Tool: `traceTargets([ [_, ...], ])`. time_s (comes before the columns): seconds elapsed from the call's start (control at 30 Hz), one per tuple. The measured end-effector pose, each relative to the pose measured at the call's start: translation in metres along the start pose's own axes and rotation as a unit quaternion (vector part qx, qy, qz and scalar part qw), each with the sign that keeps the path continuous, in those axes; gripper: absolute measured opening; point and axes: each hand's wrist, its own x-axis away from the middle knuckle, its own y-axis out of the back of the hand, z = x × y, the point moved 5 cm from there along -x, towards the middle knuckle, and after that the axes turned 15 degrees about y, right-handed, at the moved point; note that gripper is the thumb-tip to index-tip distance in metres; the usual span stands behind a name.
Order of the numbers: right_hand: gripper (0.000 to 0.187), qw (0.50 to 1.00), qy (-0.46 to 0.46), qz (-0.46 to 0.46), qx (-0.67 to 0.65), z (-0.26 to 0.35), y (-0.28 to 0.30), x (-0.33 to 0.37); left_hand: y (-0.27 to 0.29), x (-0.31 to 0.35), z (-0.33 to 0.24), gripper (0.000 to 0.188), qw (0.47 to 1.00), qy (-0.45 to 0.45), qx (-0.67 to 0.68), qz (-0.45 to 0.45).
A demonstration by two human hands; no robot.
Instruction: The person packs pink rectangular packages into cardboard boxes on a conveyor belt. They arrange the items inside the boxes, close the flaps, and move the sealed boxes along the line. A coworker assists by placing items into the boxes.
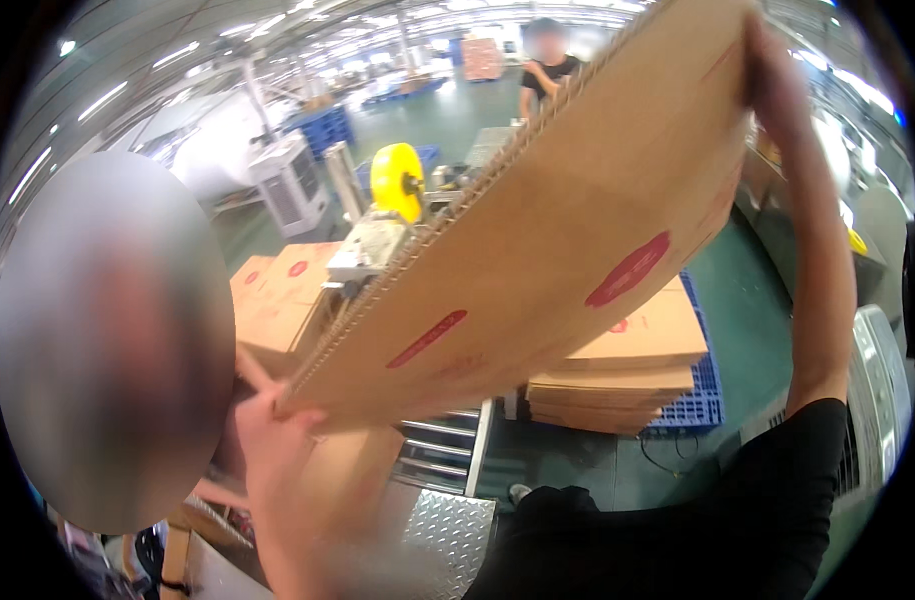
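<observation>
A large flattened cardboard carton (537, 240) with red printed marks slants across the view, rising from lower left to upper right. Its corrugated edge faces away from me. My left hand (275, 432) is closed on its lower left corner. High at the right, my right hand (777, 90) grips the opposite edge with the arm raised, though its fingers are partly hidden behind the board and blurred. Beneath the carton, a brown cardboard surface (352, 475) lies by my left forearm, partly covered.
Flattened cartons (617, 385) are stacked on a blue pallet (705, 395) at right. A roller conveyor (442, 450) and tread plate (447, 530) lie below. Beyond stand a machine with a yellow tape roll (396, 182) and printed cartons (287, 290). One person (117, 340) is close at left, another (547, 75) farther off.
</observation>
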Motion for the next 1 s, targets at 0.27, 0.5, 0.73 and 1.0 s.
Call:
traceTargets([
  [0.27, 0.095, 0.626, -0.25, 0.475, -0.566, -0.149, -0.227, 0.124, 0.088, 0.157, 0.076, 0.023, 0.931, -0.049, -0.325, -0.16],
  [0.5, 0.065, 0.464, 0.131, 0.85, -0.214, -0.118, -0.423, 0.317, 0.084, 0.253, 0.161, 0.018, 0.883, 0.208, -0.382, -0.177],
  [0.73, 0.07, 0.162, -0.011, 0.905, -0.394, -0.135, -0.422, 0.531, 0.025, 0.323, 0.223, 0.03, 0.81, 0.235, -0.517, -0.145],
  [1.0, 0.062, 0.224, -0.294, 0.868, -0.333, -0.162, -0.405, 0.555, -0.026, 0.326, 0.233, 0.065, 0.624, 0.453, -0.377, -0.514],
])
